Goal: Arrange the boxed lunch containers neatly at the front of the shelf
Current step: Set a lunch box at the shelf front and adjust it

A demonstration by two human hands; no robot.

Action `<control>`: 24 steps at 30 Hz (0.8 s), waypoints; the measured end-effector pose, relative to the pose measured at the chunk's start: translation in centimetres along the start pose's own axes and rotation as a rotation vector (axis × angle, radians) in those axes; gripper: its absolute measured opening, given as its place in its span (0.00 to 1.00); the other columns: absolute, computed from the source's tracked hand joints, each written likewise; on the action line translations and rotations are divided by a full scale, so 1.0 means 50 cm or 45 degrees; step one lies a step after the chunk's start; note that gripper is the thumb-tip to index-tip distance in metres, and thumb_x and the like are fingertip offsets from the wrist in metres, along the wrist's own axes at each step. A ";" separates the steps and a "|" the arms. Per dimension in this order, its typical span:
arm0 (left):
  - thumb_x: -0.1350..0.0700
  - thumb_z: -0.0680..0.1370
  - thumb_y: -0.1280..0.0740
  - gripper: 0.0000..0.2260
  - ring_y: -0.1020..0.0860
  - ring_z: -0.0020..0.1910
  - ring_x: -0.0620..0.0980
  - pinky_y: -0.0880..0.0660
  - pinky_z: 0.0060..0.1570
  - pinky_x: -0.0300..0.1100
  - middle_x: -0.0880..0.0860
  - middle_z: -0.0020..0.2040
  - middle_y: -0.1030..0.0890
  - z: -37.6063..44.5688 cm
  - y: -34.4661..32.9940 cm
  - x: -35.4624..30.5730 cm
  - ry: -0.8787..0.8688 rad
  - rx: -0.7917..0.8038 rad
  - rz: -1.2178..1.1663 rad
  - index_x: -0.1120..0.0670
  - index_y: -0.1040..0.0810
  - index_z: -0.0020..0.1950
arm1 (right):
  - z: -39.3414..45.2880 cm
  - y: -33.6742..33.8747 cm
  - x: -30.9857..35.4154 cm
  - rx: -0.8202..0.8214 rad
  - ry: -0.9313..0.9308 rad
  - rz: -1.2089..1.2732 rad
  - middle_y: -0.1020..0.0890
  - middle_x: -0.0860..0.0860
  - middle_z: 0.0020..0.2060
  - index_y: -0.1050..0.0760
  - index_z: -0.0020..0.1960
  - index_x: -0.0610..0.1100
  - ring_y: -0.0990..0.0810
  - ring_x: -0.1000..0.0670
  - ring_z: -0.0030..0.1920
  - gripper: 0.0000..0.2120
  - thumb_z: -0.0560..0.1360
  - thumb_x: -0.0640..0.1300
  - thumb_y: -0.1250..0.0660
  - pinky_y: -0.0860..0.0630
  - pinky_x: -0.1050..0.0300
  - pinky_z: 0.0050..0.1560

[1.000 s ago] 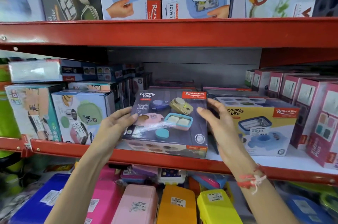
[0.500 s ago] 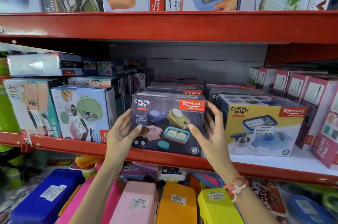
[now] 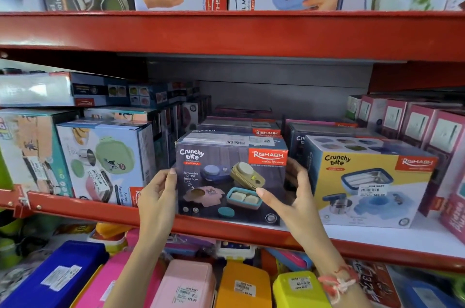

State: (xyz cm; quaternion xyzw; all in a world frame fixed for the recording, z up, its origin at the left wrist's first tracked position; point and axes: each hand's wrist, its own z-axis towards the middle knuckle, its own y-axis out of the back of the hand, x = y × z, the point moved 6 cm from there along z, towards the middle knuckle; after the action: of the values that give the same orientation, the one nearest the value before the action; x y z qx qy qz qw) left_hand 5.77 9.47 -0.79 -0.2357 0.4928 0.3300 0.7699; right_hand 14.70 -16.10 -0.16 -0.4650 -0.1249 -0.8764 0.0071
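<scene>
A dark grey Crunchy Bite lunch box carton [image 3: 226, 171] stands upright at the front edge of the red shelf [image 3: 226, 229], its printed face towards me. My left hand [image 3: 157, 194] grips its left side and my right hand [image 3: 293, 194] grips its right side, thumb across the front. A yellow Crunchy Bite carton [image 3: 370, 181] stands just to its right, also at the front. More dark cartons [image 3: 241, 127] lie stacked behind the held one.
A pale blue carton with a green lunch box print [image 3: 105, 161] stands to the left, with more boxes beside and behind it. Pink cartons [image 3: 427, 131] line the right side. An upper red shelf [image 3: 226, 30] hangs overhead. Coloured plastic boxes [image 3: 244, 285] fill the level below.
The dark carton was tipped back with its face upward; it now stands upright at the shelf's front edge. Both hands stayed on its sides.
</scene>
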 end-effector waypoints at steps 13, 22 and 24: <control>0.50 0.82 0.42 0.14 0.18 0.51 0.56 0.23 0.56 0.56 0.53 0.45 0.14 -0.006 0.001 -0.002 -0.001 -0.010 0.037 0.50 0.18 0.46 | -0.011 -0.006 -0.002 -0.010 0.033 -0.078 0.31 0.56 0.71 0.41 0.74 0.56 0.33 0.57 0.72 0.39 0.69 0.52 0.24 0.32 0.51 0.72; 0.50 0.82 0.44 0.19 0.28 0.67 0.45 0.32 0.66 0.39 0.49 0.69 0.29 -0.099 -0.035 -0.084 -0.313 -0.292 0.013 0.50 0.35 0.73 | -0.064 0.050 0.056 -0.308 0.425 -0.162 0.33 0.62 0.68 0.38 0.73 0.51 0.33 0.54 0.73 0.26 0.77 0.53 0.37 0.34 0.56 0.71; 0.50 0.81 0.43 0.14 0.24 0.59 0.43 0.27 0.55 0.31 0.45 0.62 0.26 -0.134 -0.075 -0.123 -0.419 -0.215 0.030 0.48 0.31 0.67 | -0.074 0.106 0.085 -0.469 0.586 -0.211 0.29 0.60 0.63 0.34 0.70 0.43 0.29 0.50 0.69 0.21 0.78 0.48 0.38 0.31 0.53 0.70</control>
State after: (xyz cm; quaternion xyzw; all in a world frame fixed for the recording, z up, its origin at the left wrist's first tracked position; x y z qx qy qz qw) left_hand 2.66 0.65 2.26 -0.2366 0.3335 0.4133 0.8137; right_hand 9.95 -21.66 2.44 -0.2358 0.0036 -0.9643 -0.1206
